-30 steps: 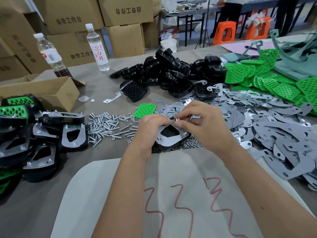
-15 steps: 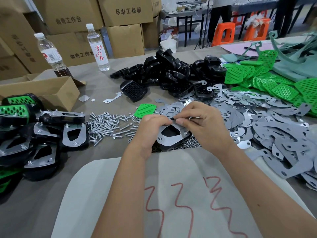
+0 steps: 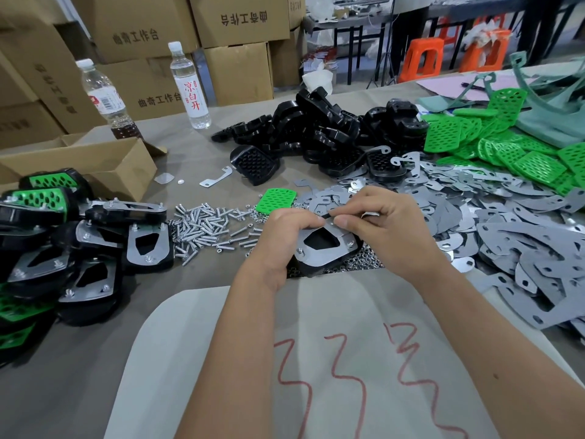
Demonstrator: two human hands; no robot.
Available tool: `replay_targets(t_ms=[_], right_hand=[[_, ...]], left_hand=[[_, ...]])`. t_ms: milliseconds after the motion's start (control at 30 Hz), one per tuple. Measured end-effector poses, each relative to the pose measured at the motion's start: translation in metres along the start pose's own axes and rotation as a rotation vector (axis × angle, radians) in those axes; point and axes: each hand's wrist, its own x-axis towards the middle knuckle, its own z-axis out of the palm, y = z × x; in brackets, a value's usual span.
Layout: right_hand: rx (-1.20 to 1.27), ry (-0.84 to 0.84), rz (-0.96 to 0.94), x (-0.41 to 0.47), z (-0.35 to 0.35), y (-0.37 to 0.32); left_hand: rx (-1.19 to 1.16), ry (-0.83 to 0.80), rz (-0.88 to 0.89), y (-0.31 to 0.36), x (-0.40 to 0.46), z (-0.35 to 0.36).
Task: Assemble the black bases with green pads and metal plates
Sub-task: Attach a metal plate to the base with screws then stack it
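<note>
Here, in the middle of the frame, both hands work on one black base (image 3: pixel 316 264) with a metal plate (image 3: pixel 323 253) lying on top of it. The left hand (image 3: pixel 285 239) has its fingers curled around the left edge of that piece and grips it. The right hand (image 3: pixel 389 229) pinches at the far edge of the plate with thumb and forefinger; whatever small part sits between the fingertips is too small to tell. The piece sits just above a pale sheet (image 3: pixel 348 359) with red scribbles that fills the lower middle of the frame.

To the left of the hands lies a heap of screws (image 3: pixel 209 229), and just beyond it a single green pad (image 3: pixel 276 200). Small nuts (image 3: pixel 364 261) are scattered under and beside the held piece. At the left edge sits a stack of finished pieces (image 3: pixel 79 248), black with plates screwed on, some showing green tops. A pile of loose black bases (image 3: pixel 316 131) fills the upper middle of the frame. Loose metal plates (image 3: pixel 506 232) spread over the right side, and a heap of green pads (image 3: pixel 506 147) lies at the upper right.

In the upper left, an open cardboard box (image 3: pixel 95 166) rests on the table (image 3: pixel 63 391), with two water bottles (image 3: pixel 190 87) behind it and stacked cartons (image 3: pixel 240 20) further back. Orange stools (image 3: pixel 424 58) stand at the top right.
</note>
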Motion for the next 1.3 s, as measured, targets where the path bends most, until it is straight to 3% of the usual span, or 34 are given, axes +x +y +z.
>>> replay_targets(t_ms=[167,700,1067,1300], right_hand=[[0.037,0.108,0.019,-0.003,0.008,-0.002],[0.137,-0.045,0.094,-0.002,-0.002,0.001],[-0.006,0.08,0.025,-0.004,0.002,0.002],[-0.268,0.149,-0.159,-0.005,0.007,0.0]], left_hand=[[0.015,-0.024,0.034,-0.001,0.0,0.001],[0.023,0.02,0.003,0.0,0.001,0.005],[-0.003,0.003,-0.005,0.0,-0.001,0.003],[-0.005,0.041,-0.001,0.0,-0.001,0.004]])
